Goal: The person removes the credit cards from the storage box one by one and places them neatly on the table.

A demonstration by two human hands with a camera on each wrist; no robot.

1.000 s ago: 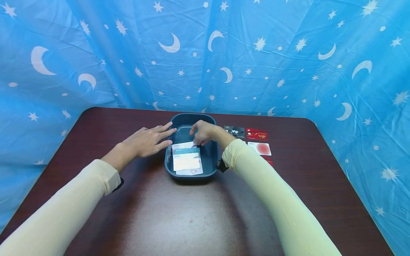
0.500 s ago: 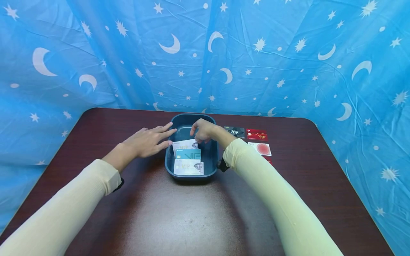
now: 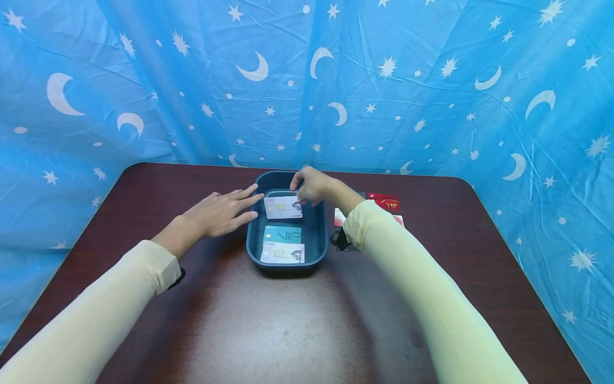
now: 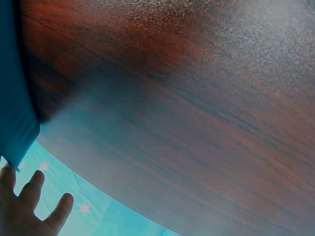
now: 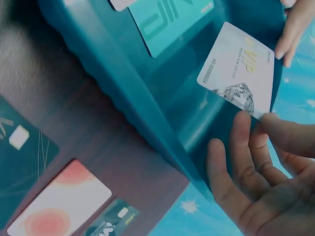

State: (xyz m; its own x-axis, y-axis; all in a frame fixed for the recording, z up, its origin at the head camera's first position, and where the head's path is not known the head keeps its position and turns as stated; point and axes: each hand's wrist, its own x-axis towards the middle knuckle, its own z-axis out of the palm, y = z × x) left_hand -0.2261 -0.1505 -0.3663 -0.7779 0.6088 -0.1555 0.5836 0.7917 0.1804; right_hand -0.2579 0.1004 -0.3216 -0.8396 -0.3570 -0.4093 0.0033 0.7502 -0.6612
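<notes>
The table [image 3: 268, 320] has a dark reddish wood-grain top, smooth with a soft sheen where light pools near the front. The tray [image 3: 254, 240] looks like teal plastic, smooth and slightly glossy (its wall mirrors the card in the right wrist view). The white card [image 3: 283, 207] is glossy plastic with gold lettering; the teal card [image 3: 282, 234] looks more matt. The backdrop [image 3: 307, 80] is thin, creased blue sheeting with a faint shine. Both sleeves [image 3: 412, 298] are matt, fine-knit pale cloth.
</notes>
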